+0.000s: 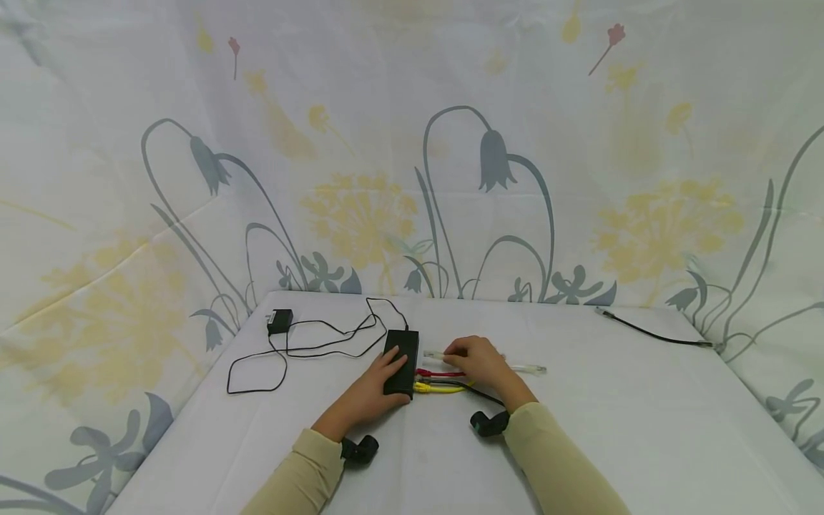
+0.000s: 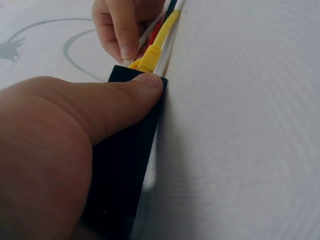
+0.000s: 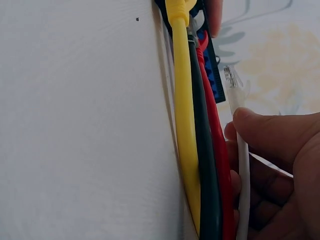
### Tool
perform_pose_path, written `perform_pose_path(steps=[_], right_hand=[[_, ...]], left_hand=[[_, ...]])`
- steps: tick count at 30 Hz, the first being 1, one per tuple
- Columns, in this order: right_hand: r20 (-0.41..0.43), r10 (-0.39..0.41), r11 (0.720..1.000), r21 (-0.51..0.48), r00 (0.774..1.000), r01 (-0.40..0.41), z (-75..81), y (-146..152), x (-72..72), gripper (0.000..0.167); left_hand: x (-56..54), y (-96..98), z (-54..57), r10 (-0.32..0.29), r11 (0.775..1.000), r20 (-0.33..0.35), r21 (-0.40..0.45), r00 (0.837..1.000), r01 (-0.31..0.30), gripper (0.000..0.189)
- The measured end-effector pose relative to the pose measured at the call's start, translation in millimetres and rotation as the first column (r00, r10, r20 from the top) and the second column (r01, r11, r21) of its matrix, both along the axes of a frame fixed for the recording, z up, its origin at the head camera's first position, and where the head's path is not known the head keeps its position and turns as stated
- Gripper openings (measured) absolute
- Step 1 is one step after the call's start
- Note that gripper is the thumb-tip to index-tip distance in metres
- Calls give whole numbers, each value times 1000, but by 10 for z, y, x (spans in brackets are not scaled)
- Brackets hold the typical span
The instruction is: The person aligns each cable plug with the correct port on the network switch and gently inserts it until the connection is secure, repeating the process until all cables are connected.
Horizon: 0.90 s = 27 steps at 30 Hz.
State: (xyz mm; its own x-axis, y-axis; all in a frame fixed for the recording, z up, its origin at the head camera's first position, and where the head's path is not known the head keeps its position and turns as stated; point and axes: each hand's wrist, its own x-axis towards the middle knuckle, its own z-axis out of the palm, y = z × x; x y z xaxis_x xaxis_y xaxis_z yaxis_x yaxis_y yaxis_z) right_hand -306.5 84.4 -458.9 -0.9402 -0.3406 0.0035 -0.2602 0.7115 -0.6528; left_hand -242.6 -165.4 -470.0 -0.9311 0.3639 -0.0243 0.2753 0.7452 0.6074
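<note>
A black network switch [image 1: 408, 345] lies on the white-covered table. My left hand [image 1: 368, 392] holds it, fingers over its top and the thumb [image 2: 125, 100] against its near side. Red [image 3: 216, 130], black [image 3: 204, 135] and yellow [image 3: 184, 100] network cables run into its right side, where blue ports show. My right hand [image 1: 479, 361] pinches a white network cable [image 3: 243, 175] just behind its clear plug [image 3: 231, 82]. That plug points toward the ports and stands apart from them, beyond the red cable. The white cable's other plug [image 1: 537, 370] lies to the right of my hand.
A black power adapter [image 1: 280, 321] sits at the back left, its thin looped cord [image 1: 322, 348] reaching the switch's far end. At the back right lies a short black cable [image 1: 656, 334]. A floral cloth [image 1: 399, 143] hangs behind the table.
</note>
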Motion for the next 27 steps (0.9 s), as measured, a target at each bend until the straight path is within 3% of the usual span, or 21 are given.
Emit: perform_pose_path(steps=[18,27], right_hand=[[-21,48,999,12,999,-47,-31,-86,31,10],[-73,77,997,31,994,-75,-21,-111,87,10]], left_hand=[[1,-5,2,0,1000,-2,1,1000,0,76],[9,-4,6,-8,1000,-14,8,1000,8,75]])
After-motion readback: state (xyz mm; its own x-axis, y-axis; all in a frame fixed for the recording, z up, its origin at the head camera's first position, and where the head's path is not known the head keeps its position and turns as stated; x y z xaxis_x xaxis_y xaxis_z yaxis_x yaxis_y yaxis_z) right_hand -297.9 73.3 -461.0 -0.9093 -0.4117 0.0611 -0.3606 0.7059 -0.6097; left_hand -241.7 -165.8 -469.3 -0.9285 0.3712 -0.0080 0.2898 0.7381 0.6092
